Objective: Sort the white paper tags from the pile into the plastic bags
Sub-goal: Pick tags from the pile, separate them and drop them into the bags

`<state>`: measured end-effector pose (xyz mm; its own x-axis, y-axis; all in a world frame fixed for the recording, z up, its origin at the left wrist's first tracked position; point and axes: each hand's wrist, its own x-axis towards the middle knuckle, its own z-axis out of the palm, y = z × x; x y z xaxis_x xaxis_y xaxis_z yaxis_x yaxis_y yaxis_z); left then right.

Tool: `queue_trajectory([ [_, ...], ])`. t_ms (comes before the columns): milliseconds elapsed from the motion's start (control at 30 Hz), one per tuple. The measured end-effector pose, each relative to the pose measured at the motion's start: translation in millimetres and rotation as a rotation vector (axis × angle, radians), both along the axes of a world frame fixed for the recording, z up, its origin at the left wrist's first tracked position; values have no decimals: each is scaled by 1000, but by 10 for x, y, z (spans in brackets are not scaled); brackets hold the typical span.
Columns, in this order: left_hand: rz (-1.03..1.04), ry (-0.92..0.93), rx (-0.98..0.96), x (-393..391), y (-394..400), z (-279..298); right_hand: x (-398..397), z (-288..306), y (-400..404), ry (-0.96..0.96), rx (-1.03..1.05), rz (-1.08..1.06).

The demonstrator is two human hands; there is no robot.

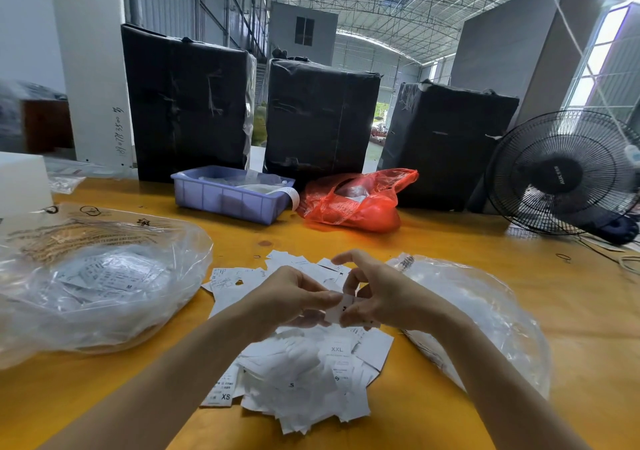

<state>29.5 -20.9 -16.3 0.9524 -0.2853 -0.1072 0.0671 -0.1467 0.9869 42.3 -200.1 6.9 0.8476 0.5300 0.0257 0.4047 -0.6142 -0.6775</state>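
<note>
Both hands – left hand (294, 293), right hand (377, 297) – pinch one tag (343, 311) at frame centre. The left bag (104, 276) already holds tags, while a sizeable pile (304, 373) remains below – seemingly midway through sorting.

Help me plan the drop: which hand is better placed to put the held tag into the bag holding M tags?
Probably left. Both hands, left hand and right hand, pinch the tag; the bag with M tags lies on the left side.
</note>
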Motion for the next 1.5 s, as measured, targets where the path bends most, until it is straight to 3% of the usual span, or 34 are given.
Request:
queue_trajectory([
  [133,-27,-13,0,-22,-48,-33,-26,-1,27,-47,-49,2],
  [267,94,-31,-124,0,-40,-37,6,52,-1,-196,205,-167],
  [367,137,-1,-198,17,-18,-36,10,81,-32,-168,308,-191],
  [667,86,-50,-140,10,-51,-68,1,56,2,-70,180,-89],
  [900,-19,-118,33,-4,-63,-87,-8,22,1,-35,57,-59],
  [1233,252,11,-316,49,-82,-60,7,56,15,-144,434,-287],
  [1400,208,36,-290,17,-103,-78,-25,-19,118,-111,281,-156],
  [1500,262,45,-332,21,-102,-75,-25,-52,156,-147,258,-188],
])
